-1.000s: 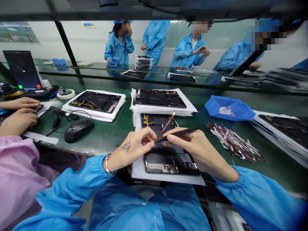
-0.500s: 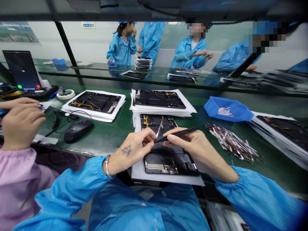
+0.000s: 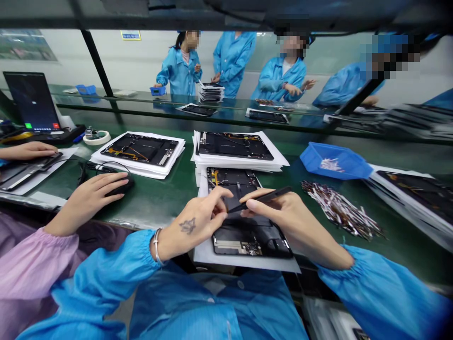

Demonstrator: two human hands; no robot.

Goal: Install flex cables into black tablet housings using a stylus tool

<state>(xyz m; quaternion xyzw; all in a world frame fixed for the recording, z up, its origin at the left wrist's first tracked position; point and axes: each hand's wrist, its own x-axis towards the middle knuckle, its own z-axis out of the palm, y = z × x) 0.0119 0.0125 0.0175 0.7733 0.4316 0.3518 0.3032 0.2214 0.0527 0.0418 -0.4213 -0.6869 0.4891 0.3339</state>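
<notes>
My right hand (image 3: 271, 208) is closed around black tweezers (image 3: 272, 194), their tips pointing left over an opened tablet (image 3: 247, 245). Close by, my left hand (image 3: 198, 219) is pinched, thumb and forefinger meeting at the tweezers' tips. What lies between those fingers is too small and covered to make out. Under both hands the tablet rests on a white sheet (image 3: 208, 257), its dark inner parts and an orange ribbon cable showing at the far end. My hands hide its middle.
Behind stand stacks of tablet housings (image 3: 233, 145) on white sheets. At right are a blue bin (image 3: 336, 163) with small white pieces and a heap of thin strips (image 3: 343, 210). A co-worker's hand (image 3: 92, 198) rests on a black mouse (image 3: 122, 184) at left.
The brown and white strip that stood up from my left fingers no longer shows there. My hands have barely moved. The co-worker's hand has moved right, onto the mouse.
</notes>
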